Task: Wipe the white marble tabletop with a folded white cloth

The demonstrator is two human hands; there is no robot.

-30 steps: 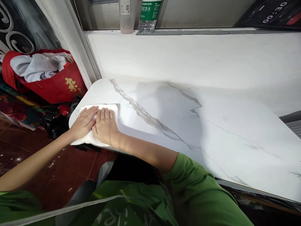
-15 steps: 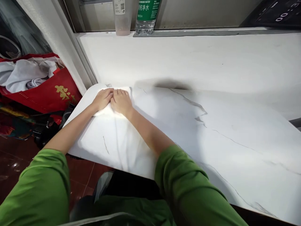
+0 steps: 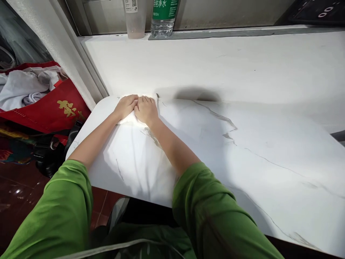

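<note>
On the white marble-patterned table (image 3: 205, 151), near its back left corner, lies a folded white cloth (image 3: 132, 119). My left hand (image 3: 126, 106) presses down on the cloth's left part, fingers together and pointing to the right. Beside it, my right hand (image 3: 146, 109) bears on the right part, its fingers bent over the cloth toward the back edge. The two hands touch at the thumbs and fingertips. Parts of the cloth show between and around them; the rest is hidden under the palms.
A plastic cup (image 3: 135, 21) and a water bottle (image 3: 162, 21) stand on the ledge (image 3: 215, 34) behind the table. A dark display (image 3: 318, 12) sits at the far right. Left of the table is a red bag (image 3: 48, 104) with white fabric inside, above a dark red floor (image 3: 18, 190).
Both hands have slid the cloth a little to the right and toward the back edge. The view has shifted slightly.
</note>
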